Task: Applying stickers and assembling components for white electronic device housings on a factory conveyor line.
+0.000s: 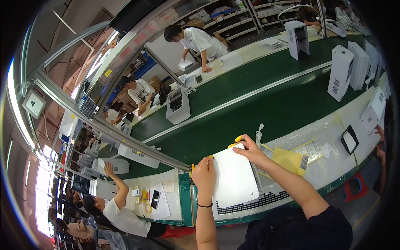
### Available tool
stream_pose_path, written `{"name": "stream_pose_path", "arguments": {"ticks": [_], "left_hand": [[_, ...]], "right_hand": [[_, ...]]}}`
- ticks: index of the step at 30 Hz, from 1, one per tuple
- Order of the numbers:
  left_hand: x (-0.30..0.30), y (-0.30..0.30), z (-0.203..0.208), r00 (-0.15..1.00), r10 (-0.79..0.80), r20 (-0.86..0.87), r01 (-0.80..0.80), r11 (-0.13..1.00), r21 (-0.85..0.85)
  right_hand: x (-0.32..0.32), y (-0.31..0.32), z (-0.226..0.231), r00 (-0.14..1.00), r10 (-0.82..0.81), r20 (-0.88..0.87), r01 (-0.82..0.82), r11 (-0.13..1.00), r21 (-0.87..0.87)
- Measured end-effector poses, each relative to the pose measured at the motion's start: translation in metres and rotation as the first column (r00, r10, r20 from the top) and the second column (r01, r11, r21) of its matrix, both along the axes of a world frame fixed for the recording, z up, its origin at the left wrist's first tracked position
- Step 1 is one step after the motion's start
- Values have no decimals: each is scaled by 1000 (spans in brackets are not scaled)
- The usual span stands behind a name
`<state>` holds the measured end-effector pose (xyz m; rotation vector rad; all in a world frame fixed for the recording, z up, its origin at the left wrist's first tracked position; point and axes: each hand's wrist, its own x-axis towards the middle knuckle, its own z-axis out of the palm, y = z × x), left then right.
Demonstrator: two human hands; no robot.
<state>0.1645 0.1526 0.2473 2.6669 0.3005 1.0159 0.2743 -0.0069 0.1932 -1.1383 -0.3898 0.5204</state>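
Observation:
In front of me lies a white panel (233,179) with rounded corners and a small round mark near its near right corner; it looks like the face of a housing, and its depth is hidden. My left hand (203,179) is closed at its far left edge, a dark band on the wrist. My right hand (248,151) grips the far right corner, thumb on top and fingers over the edge. Yellow covers show on fingertips of both hands. A white cable with a plug (259,132) lies just beyond the right hand.
Yellow sheets (287,161) and a label sheet (310,150) lie to the right, beside a black-rimmed frame (349,140). Rows of black dots (266,201) line the near bench edge. A green conveyor (271,104) carries white units (340,73). A co-worker (125,212) reaches at left.

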Motion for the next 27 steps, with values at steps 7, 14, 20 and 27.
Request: {"name": "stream_pose_path", "arguments": {"ticks": [7, 14, 20, 27], "left_hand": [[-8, 0, 4, 995, -34, -94, 39, 998, 47], [-25, -6, 18, 910, 90, -404, 28, 960, 278], [-47, -6, -2, 997, 75, 2, -74, 996, -57], [-104, -27, -15, 933, 132, 333, 72, 842, -535]], "right_hand": [[-1, 1, -4, 1000, -1, 3, 1, 999, 35], [-2, -3, 6, 1000, 4, -8, -4, 1000, 0], [11, -8, 12, 972, 203, -120, -209, 977, -44], [-41, -49, 18, 866, -233, 443, 294, 953, -73]]}}
